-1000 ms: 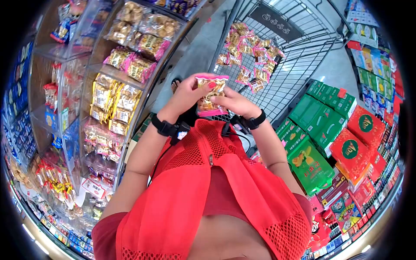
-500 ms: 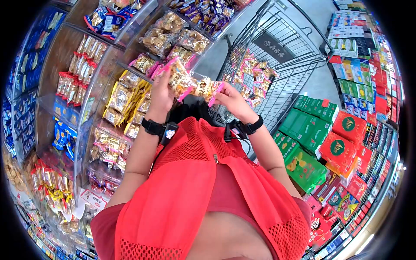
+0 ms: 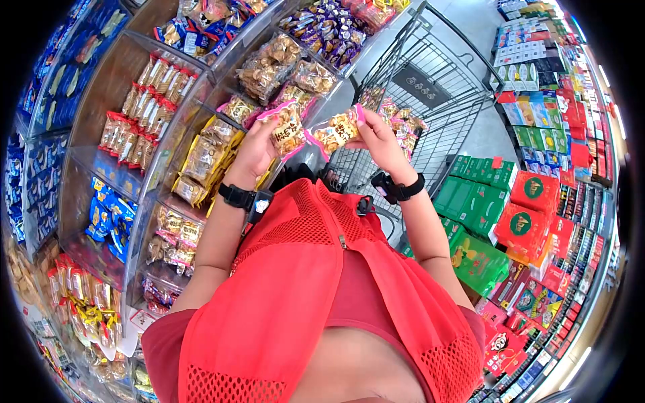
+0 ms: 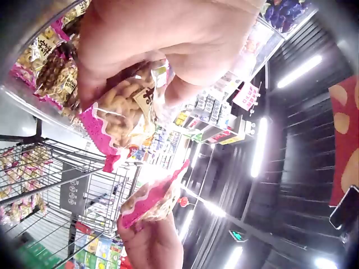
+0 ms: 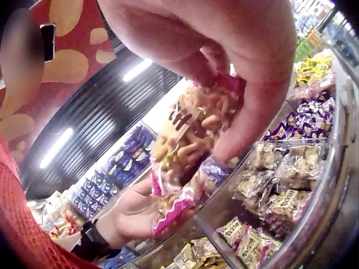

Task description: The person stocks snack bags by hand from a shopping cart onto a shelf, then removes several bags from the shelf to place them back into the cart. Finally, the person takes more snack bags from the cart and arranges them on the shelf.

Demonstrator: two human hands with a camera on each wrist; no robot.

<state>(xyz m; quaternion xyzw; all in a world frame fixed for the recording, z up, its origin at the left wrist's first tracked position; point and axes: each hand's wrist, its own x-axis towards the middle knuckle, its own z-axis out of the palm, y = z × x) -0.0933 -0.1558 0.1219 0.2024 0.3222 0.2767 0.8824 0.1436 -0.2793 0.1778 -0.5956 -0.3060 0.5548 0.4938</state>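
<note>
My left hand [image 3: 257, 149] grips a small clear snack packet [image 3: 289, 131] with pink ends and dark lettering. My right hand [image 3: 383, 142] pinches a matching packet [image 3: 337, 132] by its upper right end. Both are held in front of the chest, with their near ends almost meeting. Through the film in the left wrist view, the left packet [image 4: 126, 112] shows pale brown curled pieces. The right wrist view has similar pieces in the other packet [image 5: 190, 126], below the curled fingers and thumb.
A wire shopping cart [image 3: 437, 111] ahead on the right holds several pink-ended packets [image 3: 406, 127]. Clear-walled snack bins [image 3: 201, 114] stand close on the left, with matching packets [image 3: 238, 109] just beyond the left hand. Green boxes [image 3: 470, 201] and red boxes [image 3: 527, 225] are stacked at the right.
The hands were together over the packets; they have since drawn apart, each holding one. The head view has shifted, bringing more of the left-hand bins into sight.
</note>
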